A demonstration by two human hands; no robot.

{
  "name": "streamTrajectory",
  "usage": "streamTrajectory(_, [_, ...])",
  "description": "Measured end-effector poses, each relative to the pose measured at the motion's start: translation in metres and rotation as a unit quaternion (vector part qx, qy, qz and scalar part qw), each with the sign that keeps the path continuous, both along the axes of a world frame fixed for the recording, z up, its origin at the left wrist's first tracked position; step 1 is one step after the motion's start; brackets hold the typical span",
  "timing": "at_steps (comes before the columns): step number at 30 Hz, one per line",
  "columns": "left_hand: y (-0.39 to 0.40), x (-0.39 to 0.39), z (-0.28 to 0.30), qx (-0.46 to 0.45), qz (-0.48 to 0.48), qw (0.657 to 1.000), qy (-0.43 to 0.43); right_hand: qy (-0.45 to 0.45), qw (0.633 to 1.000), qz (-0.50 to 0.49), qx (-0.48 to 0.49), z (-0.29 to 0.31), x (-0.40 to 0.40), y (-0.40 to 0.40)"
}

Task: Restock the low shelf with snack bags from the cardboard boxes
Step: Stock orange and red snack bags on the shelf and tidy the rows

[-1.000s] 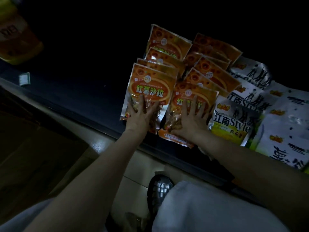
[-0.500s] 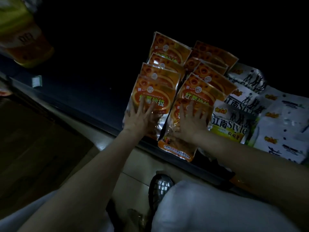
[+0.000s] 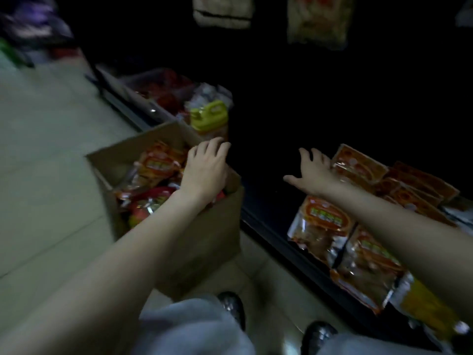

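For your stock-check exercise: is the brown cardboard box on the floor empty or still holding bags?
Still holding bags: the brown cardboard box is open-topped with orange snack bags inside.

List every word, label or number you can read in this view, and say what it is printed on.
None can be read.
Orange snack bags on the low shelf: red label band with characters, too blurred to read.
Orange bags in the cardboard box: print blurred.
Bags hanging above: smeared, no text legible.
Yellow-green lidded jar: no readable label.
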State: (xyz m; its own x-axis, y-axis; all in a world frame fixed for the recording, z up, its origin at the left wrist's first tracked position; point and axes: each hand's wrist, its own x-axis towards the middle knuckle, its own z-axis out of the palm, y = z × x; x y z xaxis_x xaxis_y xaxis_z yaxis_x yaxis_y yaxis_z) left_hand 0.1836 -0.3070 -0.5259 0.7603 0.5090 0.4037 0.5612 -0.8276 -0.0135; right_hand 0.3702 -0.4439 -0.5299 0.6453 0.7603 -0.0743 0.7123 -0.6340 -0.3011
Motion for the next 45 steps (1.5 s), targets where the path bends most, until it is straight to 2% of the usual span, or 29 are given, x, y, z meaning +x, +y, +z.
streamTrajectory(5, [0.058, -0.104, -0.011, -0.102, 0.194, 0.970, 0.104, 0.027, 0.995, 0.093, 0.013, 0.008, -0.079, 0.088])
streamTrajectory(7, [0.073, -0.133, -0.022, -0.121, 0.231, 0.955, 0.138, 0.053, 0.987, 0.150, 0.021, 0.001, -0.105, 0.115])
streamTrajectory(9, [0.079, -0.149, -0.033, -0.159, 0.249, 0.943, 0.155, 0.049, 0.982, 0.183, -0.012, -0.010, -0.127, 0.137])
streamTrajectory(13, [0.085, -0.147, -0.041, -0.227, 0.275, 0.932, 0.064, -0.073, 0.958, 0.245, -0.130, -0.037, -0.164, 0.167])
streamTrajectory(16, [0.084, -0.137, -0.041, -0.244, 0.279, 0.929, -0.016, -0.009, 0.958, 0.273, -0.083, -0.052, -0.182, 0.187])
streamTrajectory(17, [0.085, -0.137, -0.041, -0.247, 0.294, 0.922, -0.043, -0.014, 0.959, 0.275, -0.062, -0.054, -0.183, 0.195])
streamTrajectory(20, [0.088, -0.145, -0.043, -0.305, 0.354, 0.881, -0.075, -0.086, 0.949, 0.291, -0.086, -0.058, -0.171, 0.223])
streamTrajectory(23, [0.100, -0.153, -0.049, -0.340, 0.371, 0.860, -0.087, -0.095, 0.935, 0.304, -0.158, -0.057, -0.160, 0.244])
streamTrajectory(27, [0.118, -0.166, -0.043, -0.358, 0.406, 0.812, -0.220, -0.199, 0.923, 0.320, -0.081, -0.047, -0.164, 0.251])
streamTrajectory(30, [0.128, -0.177, -0.036, -0.350, 0.384, 0.822, -0.233, -0.229, 0.912, 0.337, -0.037, -0.031, -0.167, 0.263])
streamTrajectory(33, [0.139, -0.192, -0.031, -0.329, 0.388, 0.835, -0.207, -0.278, 0.900, 0.335, 0.033, -0.016, -0.165, 0.275])
streamTrajectory(39, [0.156, -0.218, -0.031, -0.306, 0.427, 0.829, -0.194, -0.266, 0.890, 0.347, 0.130, 0.000, -0.165, 0.269])
streamTrajectory(43, [0.152, -0.214, -0.030, -0.299, 0.443, 0.840, -0.096, -0.261, 0.873, 0.397, 0.114, 0.007, -0.170, 0.252])
streamTrajectory(45, [0.149, -0.206, -0.022, -0.291, 0.426, 0.854, -0.072, -0.268, 0.872, 0.389, 0.130, 0.018, -0.172, 0.240])
